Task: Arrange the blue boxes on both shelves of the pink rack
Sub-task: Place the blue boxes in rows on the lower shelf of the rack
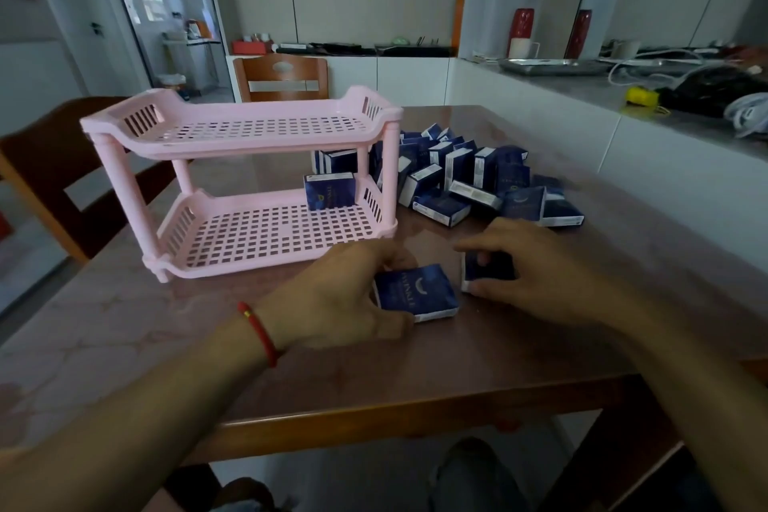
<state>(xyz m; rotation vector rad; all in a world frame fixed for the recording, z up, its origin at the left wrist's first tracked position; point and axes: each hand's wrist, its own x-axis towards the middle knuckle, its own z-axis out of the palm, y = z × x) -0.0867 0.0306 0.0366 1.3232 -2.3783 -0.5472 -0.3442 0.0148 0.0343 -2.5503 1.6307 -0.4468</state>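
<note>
Though pink rack (249, 183) stands ready left of centre, task barely begun: one blue box (329, 191) upright at right end of lower shelf, top shelf bare. Pile of blue boxes (469, 179) right of rack, on table (124, 324), not yet shelved. Left hand (353, 291), lower centre, fingers curled round flat box (417, 293) on table. Right hand (536, 266) just right of it, fingers closed over second box (486, 268). Neither box looks lifted.
</note>
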